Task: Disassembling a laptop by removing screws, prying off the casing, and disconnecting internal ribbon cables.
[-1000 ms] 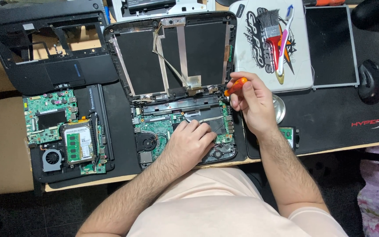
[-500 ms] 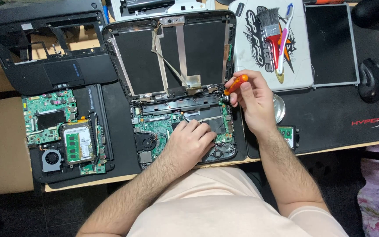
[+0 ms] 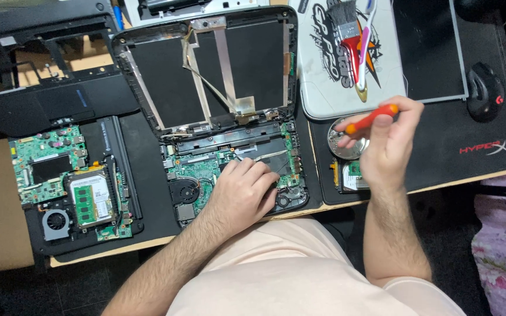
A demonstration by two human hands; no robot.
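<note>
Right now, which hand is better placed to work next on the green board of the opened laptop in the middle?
Probably the left hand: it rests flat on the green board. The right hand is raised off to the side above the round metal disc, holding the orange screwdriver.

Bare black mat lies open right of the right hand, hemmed by the mouse and a brush, while the upright screen shell walls off the dismantled laptop base behind the left hand.
</note>
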